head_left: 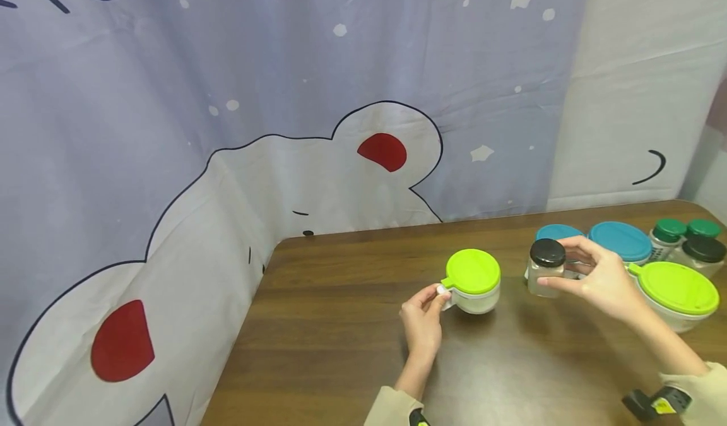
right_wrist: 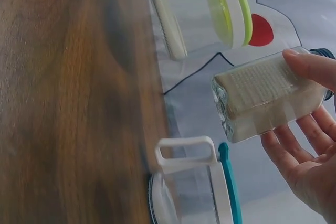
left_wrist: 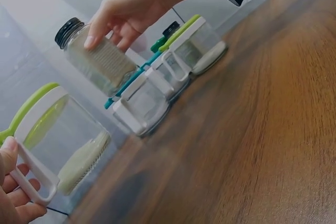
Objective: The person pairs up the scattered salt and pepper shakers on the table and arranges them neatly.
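Note:
My left hand (head_left: 423,322) grips the white handle of a clear jar with a lime-green lid (head_left: 472,271); a pale layer lies at its bottom. In the left wrist view this jar (left_wrist: 68,140) hangs above the table. To its right, my right hand (head_left: 604,287) holds a square glass seasoning jar with a black lid (head_left: 546,273) between thumb and fingers. Pale contents and lines of print show through this seasoning jar's glass (right_wrist: 268,93) in the right wrist view, and it too is off the table.
At the right stand two handled jars with blue lids (head_left: 620,240), another lime-lidded jar (head_left: 678,290), two green-capped shakers (head_left: 669,231) and a black-capped jar (head_left: 703,252). The brown wooden table (head_left: 318,325) meets a printed cloth (head_left: 483,98) behind it.

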A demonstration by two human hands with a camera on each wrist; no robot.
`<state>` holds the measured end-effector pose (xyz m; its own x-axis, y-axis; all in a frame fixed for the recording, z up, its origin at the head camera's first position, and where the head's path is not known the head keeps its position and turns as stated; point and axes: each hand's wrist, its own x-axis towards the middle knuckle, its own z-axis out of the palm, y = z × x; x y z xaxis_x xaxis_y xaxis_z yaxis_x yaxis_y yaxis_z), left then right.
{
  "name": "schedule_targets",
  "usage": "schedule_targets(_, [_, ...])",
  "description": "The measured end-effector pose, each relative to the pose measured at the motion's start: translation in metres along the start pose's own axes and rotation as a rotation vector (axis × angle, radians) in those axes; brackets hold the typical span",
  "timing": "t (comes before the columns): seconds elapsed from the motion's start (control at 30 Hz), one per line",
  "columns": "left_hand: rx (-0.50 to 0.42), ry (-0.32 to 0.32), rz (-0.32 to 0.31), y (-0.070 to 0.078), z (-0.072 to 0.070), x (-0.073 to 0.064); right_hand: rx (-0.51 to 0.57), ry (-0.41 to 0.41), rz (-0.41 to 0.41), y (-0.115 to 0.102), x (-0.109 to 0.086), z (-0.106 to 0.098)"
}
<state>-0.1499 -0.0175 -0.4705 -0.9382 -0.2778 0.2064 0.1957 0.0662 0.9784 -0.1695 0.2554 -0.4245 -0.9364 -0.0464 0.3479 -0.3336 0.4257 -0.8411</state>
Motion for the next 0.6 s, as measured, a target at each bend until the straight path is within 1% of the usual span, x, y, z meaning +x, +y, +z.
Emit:
schedule_targets(0.13, [0.012,0.014,-0.004,0.0,-0.003,0.001,0.001,0.0,-0.02,-0.001,0.003,0.009])
schedule_targets(0.27, [0.023,0.021,-0.002,0.001,-0.004,0.004,0.003,-0.007,-0.016,-0.002,0.006,0.015])
schedule_targets(0.43, [0.016,0.023,0.002,0.001,-0.006,0.008,0.016,-0.018,-0.029,0.0,0.01,0.021])
schedule_targets(0.6, [0.026,0.045,-0.002,0.001,-0.01,0.01,0.02,-0.034,-0.036,0.001,0.013,0.029])
